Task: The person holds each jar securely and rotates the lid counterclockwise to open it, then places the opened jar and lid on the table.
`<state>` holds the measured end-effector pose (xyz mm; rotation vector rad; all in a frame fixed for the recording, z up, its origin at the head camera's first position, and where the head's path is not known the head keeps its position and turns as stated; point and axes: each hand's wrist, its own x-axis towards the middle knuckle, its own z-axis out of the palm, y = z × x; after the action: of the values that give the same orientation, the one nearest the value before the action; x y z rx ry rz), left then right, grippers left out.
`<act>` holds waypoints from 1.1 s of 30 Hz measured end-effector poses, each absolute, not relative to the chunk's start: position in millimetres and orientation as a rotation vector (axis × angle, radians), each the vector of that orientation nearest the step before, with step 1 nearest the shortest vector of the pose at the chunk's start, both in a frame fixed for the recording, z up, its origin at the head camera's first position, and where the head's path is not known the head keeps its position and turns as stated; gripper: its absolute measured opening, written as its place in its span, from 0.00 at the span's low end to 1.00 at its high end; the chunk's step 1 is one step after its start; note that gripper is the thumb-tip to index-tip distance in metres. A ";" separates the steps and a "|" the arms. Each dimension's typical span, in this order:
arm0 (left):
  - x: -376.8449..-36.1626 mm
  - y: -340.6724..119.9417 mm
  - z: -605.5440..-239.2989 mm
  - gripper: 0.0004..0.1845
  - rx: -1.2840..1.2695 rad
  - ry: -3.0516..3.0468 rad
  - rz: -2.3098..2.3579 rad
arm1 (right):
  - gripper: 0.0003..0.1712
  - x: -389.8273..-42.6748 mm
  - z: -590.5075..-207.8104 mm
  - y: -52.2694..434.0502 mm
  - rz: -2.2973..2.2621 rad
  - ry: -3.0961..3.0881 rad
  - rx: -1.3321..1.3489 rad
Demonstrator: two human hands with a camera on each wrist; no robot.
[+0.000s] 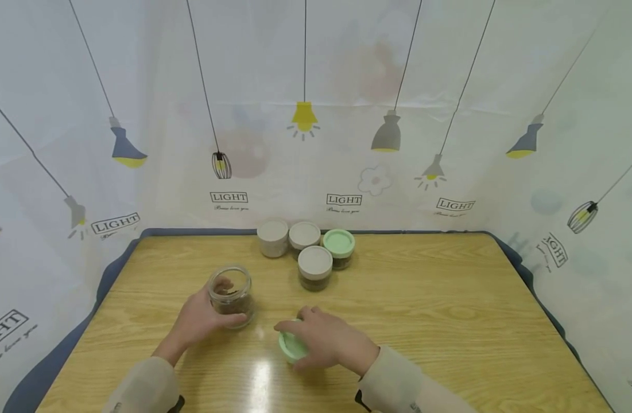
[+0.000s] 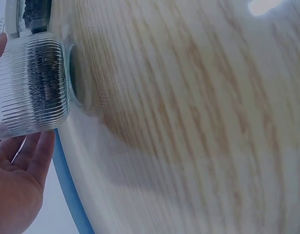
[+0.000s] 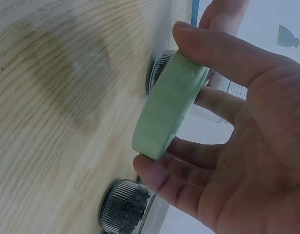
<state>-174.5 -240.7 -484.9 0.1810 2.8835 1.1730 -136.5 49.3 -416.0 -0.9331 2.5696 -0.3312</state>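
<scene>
Wooden table [image 1: 424, 298], one, blue-edged, hemmed on three sides by a white curtain [image 1: 346, 69] printed with hanging lamps and the word LIGHT.

Beyond both hands, toward the curtain: a cluster of four closed jars [image 1: 306, 252], touching or nearly so. Three carry pale beige lids, one a green lid [image 1: 338, 241]. Dark contents show through the glass of the nearer ones. Bare wood lies between the cluster and the hands; nothing stands between them.

Open glass jar [image 1: 231, 296], one, ribbed near its base, upright on the table, a small amount of dark granular matter at the bottom. Left hand [image 1: 199, 318] wraps it from the person's side, thumb and fingers curled round the wall. The left wrist view shows the ribbed base [image 2: 35, 83] standing on the wood, fingertips against it.

Loose green lid [image 1: 293, 346], one, just to the right of the open jar and apart from it. Right hand [image 1: 326, 341] covers it from above, holding it by the rim between thumb [image 3: 162, 178] and fingers. In the right wrist view the lid [image 3: 167, 105] sits edge-on in that pinch, close to the table; whether it touches the wood cannot be told.

Totals: five jars, five lids, two hands.
</scene>
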 end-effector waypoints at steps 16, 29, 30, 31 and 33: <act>-176.2 -246.1 -488.8 0.43 0.180 2.835 1.265 | 0.40 -134.5 -420.6 36.3 -0.318 2.567 -1.034; -177.3 -249.4 -492.4 0.44 0.216 2.783 1.331 | 0.42 -133.4 -430.1 21.9 -0.317 2.623 -1.227; -177.5 -249.6 -492.7 0.44 0.215 2.775 1.338 | 0.42 -133.2 -430.9 20.2 -0.329 2.620 -1.231; -177.6 -249.7 -492.8 0.45 0.216 2.769 1.340 | 0.42 -133.0 -431.7 18.5 -0.347 2.612 -1.228; -177.6 -250.0 -493.1 0.46 0.218 2.756 1.346 | 0.42 -132.6 -434.1 15.3 -0.390 2.593 -1.210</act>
<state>-177.6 -250.0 -493.1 0.2179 2.7556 1.3465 -132.6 15.3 -434.1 -1.2105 2.5926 -0.3901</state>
